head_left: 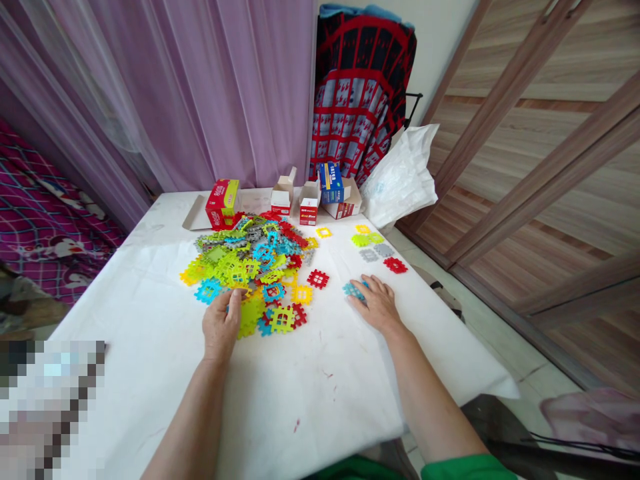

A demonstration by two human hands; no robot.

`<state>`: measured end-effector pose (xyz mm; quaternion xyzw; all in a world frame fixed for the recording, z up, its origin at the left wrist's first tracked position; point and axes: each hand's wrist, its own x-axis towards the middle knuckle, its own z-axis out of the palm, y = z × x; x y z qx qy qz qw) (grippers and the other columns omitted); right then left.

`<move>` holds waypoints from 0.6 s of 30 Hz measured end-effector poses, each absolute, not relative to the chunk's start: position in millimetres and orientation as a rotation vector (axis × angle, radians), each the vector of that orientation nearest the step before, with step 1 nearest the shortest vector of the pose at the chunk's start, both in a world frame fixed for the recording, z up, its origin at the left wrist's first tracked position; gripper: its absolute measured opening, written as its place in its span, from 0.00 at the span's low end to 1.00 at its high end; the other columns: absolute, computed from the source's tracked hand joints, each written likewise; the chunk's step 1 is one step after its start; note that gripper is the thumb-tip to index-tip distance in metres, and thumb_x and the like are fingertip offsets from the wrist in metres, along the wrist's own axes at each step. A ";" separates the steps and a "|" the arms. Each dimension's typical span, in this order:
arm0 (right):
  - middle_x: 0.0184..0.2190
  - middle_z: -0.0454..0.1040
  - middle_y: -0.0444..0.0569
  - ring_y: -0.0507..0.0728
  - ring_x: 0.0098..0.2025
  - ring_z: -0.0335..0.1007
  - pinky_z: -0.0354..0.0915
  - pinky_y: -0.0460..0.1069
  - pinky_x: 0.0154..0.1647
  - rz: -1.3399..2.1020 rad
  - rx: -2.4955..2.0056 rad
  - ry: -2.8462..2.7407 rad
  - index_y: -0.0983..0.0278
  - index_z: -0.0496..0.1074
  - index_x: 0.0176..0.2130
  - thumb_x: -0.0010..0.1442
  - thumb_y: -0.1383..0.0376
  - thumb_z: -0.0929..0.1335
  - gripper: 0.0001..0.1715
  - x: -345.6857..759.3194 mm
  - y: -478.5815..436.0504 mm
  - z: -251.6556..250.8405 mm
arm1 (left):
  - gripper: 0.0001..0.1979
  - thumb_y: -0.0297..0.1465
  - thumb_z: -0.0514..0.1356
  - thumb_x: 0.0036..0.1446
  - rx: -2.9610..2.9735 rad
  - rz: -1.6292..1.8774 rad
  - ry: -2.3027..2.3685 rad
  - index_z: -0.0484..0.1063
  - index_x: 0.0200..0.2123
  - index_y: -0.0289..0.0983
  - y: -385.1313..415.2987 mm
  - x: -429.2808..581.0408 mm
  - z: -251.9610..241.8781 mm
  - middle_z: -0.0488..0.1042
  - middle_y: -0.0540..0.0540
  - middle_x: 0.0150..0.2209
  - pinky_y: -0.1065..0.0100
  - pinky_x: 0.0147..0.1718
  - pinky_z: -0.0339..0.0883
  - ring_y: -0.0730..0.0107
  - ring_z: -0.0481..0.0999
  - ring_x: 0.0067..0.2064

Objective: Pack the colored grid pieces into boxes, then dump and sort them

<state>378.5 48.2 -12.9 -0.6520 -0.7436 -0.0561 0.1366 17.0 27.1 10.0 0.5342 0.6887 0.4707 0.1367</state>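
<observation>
A table covered in a white cloth (150, 320) fills the middle of the room's corner, with a purple curtain (200, 87) behind it and wood-look sliding doors (540, 167) to the right. A white plastic bag (400, 177) slumps at the back corner beside a red-and-blue patterned cloth (360, 100). Along the far edge stand small opened cartons, among them a red box (223, 203) and a blue box (330, 182).

A loose heap of interlocking plastic grid tiles (245, 267) covers the table's centre, running from just before the red box toward the person's hands. To its right lies a scattered group of separate tiles, including a red tile (395, 265) and two grey tiles (376, 251).

The left hand (220, 327) stands on its side at the heap's near edge, fingers curled; I can't tell whether it pinches anything. The right hand (375, 303) lies palm down, fingers spread, its fingertips (356, 300) on a blue tile (353, 290), which sits flat, pointing toward the heap.
</observation>
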 end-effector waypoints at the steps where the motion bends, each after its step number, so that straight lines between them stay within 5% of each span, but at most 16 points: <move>1: 0.60 0.66 0.52 0.66 0.62 0.56 0.55 0.64 0.58 -0.164 -1.886 -2.150 0.52 0.70 0.56 0.63 0.53 0.63 0.23 378.7 47.3 -12.6 | 0.23 0.48 0.49 0.59 1.543 1.361 1.998 0.79 0.35 0.41 27.1 17.0 10.0 0.81 0.47 0.33 0.63 0.43 0.68 0.61 0.78 0.41; 18: 0.58 0.69 0.52 0.65 0.61 0.58 0.55 0.63 0.57 -0.228 -1.861 -2.109 0.54 0.71 0.54 0.63 0.53 0.63 0.22 379.8 41.2 -18.1 | 0.23 0.47 0.50 0.59 1.533 1.378 1.982 0.79 0.34 0.40 26.4 17.5 11.4 0.81 0.47 0.33 0.64 0.41 0.69 0.62 0.79 0.39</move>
